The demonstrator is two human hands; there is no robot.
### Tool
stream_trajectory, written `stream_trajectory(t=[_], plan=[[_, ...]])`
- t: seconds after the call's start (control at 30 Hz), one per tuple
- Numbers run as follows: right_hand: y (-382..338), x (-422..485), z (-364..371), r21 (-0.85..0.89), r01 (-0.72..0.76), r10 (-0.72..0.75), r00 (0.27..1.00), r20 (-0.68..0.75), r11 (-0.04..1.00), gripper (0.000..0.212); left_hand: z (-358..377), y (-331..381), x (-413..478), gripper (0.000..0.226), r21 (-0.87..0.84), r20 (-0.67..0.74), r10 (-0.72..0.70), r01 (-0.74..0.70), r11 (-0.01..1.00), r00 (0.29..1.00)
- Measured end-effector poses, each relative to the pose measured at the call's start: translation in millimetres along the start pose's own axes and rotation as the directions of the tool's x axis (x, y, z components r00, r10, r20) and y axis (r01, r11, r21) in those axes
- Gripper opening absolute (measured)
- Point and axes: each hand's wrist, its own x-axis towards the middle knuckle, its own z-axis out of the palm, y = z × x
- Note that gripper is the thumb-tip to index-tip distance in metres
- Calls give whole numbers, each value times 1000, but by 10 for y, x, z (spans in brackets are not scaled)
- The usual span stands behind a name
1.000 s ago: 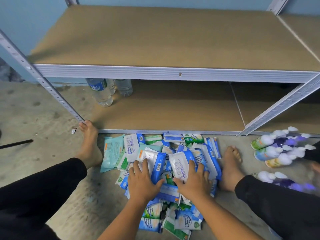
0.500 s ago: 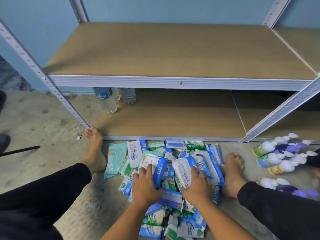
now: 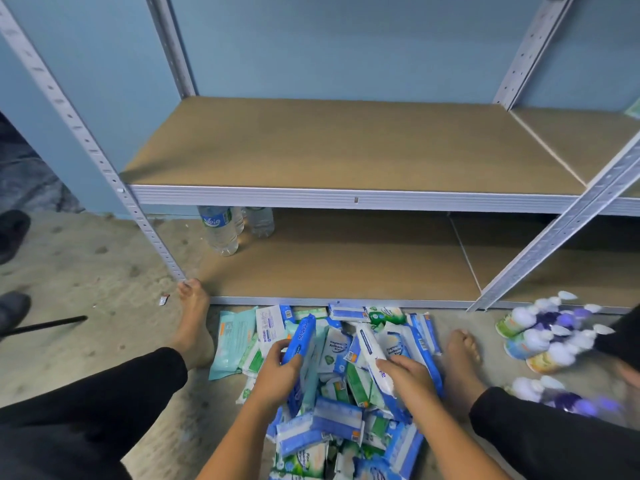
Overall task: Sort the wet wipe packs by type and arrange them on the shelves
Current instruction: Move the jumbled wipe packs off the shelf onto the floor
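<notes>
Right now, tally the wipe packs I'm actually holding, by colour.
blue pack, gripped in the left hand: 1
white pack, held in the right hand: 1
Total: 2

Clad in plain black trousers (image 3: 86, 410), loose and matte, cuffs ending above the ankles. Barefoot: left foot (image 3: 194, 327), right foot (image 3: 464, 365). Forearms, left hand (image 3: 277, 372) and right hand (image 3: 408, 375) bare.
</notes>
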Motion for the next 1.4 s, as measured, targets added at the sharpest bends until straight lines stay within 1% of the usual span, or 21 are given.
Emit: stream_trajectory(t=[0.07,0.17,0.3,0.43,0.57,0.63,0.67,0.7,0.73,0.77,0.83,0.9,0.97,1.0,1.03,1.1,1.17,1.2,1.27,1.33,1.4], plan=[[7,59,-62,169,-165,160,986,43,972,21,-29,3,61,24,-137,19,-64,66,988,998],[72,161,-126,375,-397,321,914,249,838,41,-9,10,124,23,-336,47,-138,146,931,989],[196,199,-197,522,-497,302,858,415,693,46,18,-84,222,28,-473,101,-153,183,862,983],[257,231,-200,561,-522,318,848,424,643,42,26,-250,347,30,-536,125,-178,218,816,976],[352,298,-130,454,-547,466,837,286,703,33,40,-400,376,38,-524,71,-215,220,823,974],[469,390,-53,331,-519,505,853,135,788,34,81,-374,347,27,-479,7,-227,203,854,974],[492,447,-15,252,-482,493,870,22,839,39,106,-338,323,15,-386,-50,-210,175,906,976],[499,481,18,78,-423,429,896,-117,903,41,126,-340,330,9,-231,-115,-175,145,962,978],[467,456,38,-115,-357,325,918,-227,927,35,141,-331,326,13,-66,-178,-115,105,992,977],[434,443,57,-229,-306,237,929,-284,924,26,151,-323,311,14,80,-206,-47,65,995,977],[378,407,114,-338,-227,117,941,-318,913,23,164,-329,286,18,226,-213,27,22,974,977],[330,353,177,-402,-218,90,945,-314,889,32,204,-353,265,21,251,-224,25,33,967,974],[261,281,250,-494,-201,62,957,-282,846,54,275,-363,215,25,165,-238,-6,47,985,971],[229,235,288,-529,-198,60,962,-266,825,67,306,-378,203,29,169,-244,-4,47,985,970],[202,205,324,-550,-189,61,968,-243,814,79,320,-401,209,32,253,-246,11,54,966,969],[193,208,390,-546,-206,107,972,-208,812,96,299,-426,243,36,524,-233,44,87,847,972],[238,233,441,-518,-255,181,965,-190,816,108,240,-362,302,41,680,-207,147,35,733,967],[255,246,455,-521,-266,197,963,-186,811,113,212,-334,344,43,749,-153,261,-60,660,953],[261,257,473,-549,-267,195,963,-187,792,120,157,-310,455,54,861,107,464,-315,400,879],[261,261,482,-568,-269,190,962,-195,778,124,108,-250,561,87,840,416,417,-517,164,808],[261,259,488,-591,-272,182,961,-208,759,125,71,-163,644,110,817,565,195,-577,6,802]])
